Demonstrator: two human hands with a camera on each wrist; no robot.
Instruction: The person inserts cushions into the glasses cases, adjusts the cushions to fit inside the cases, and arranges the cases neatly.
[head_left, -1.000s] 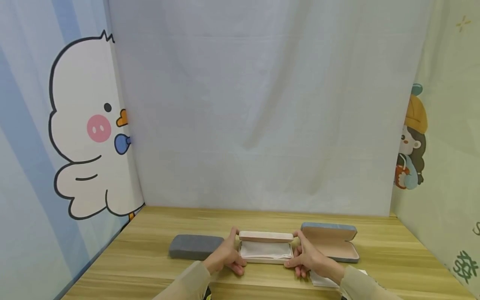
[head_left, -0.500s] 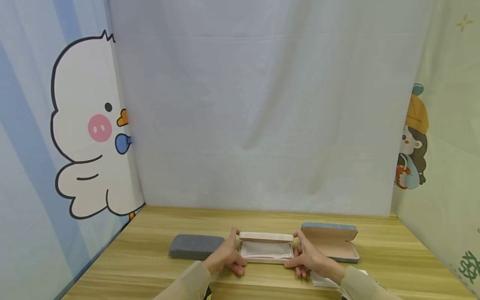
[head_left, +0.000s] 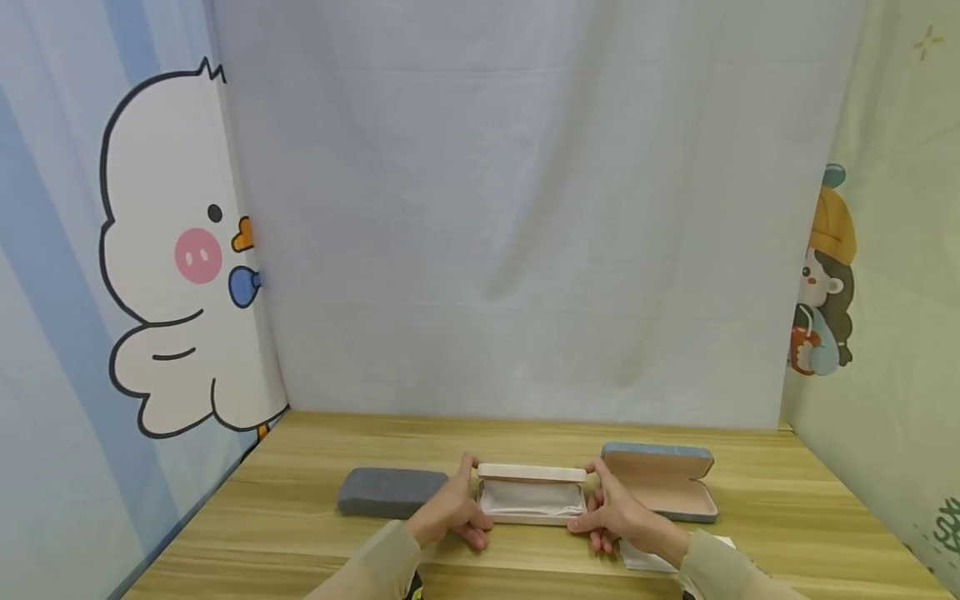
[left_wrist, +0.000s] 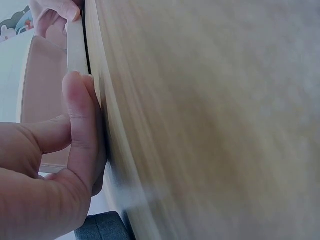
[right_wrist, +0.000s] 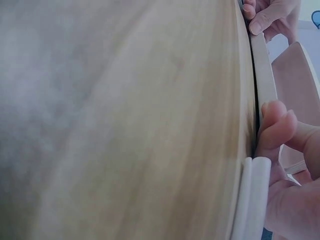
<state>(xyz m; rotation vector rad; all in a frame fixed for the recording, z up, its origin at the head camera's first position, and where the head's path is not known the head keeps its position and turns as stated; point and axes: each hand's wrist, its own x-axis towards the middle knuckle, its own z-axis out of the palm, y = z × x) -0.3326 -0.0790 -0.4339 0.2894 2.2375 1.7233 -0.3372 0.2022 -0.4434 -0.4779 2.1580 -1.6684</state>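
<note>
One pale blue curtain (head_left: 45,350) bearing a large white cartoon bird (head_left: 165,358) is hanging along the left edge of a yellowish, wood-grained worktop (head_left: 247,517). Right of that edge, a closed, oblong, dark grey case (head_left: 390,490) with a fabric-like covering is lying well forward of the rear edge. Just beside its right end, the left hand (head_left: 450,508), reaching from a beige sleeve (head_left: 375,560), is gripping the left end of an oblong, cream-white case (head_left: 532,472), thumb at the front corner and index finger up at the lid. This case is resting about midway between the worktop's left and right edges, its lid tilting up at the back, its pinkish lining showing in the left wrist view. A white cloth (head_left: 531,498) is lying inside. The right hand (head_left: 618,515) is gripping the opposite end in the same way. Behind it, towards the rear right corner, an oblong, blue-grey case (head_left: 663,468) lined in beige is lying wide open. A flat white piece (head_left: 645,561), cloth or paper, is lying nearer the front, partly hidden by the right forearm. A pale green curtain (head_left: 892,433) is lining the right edge.
</note>
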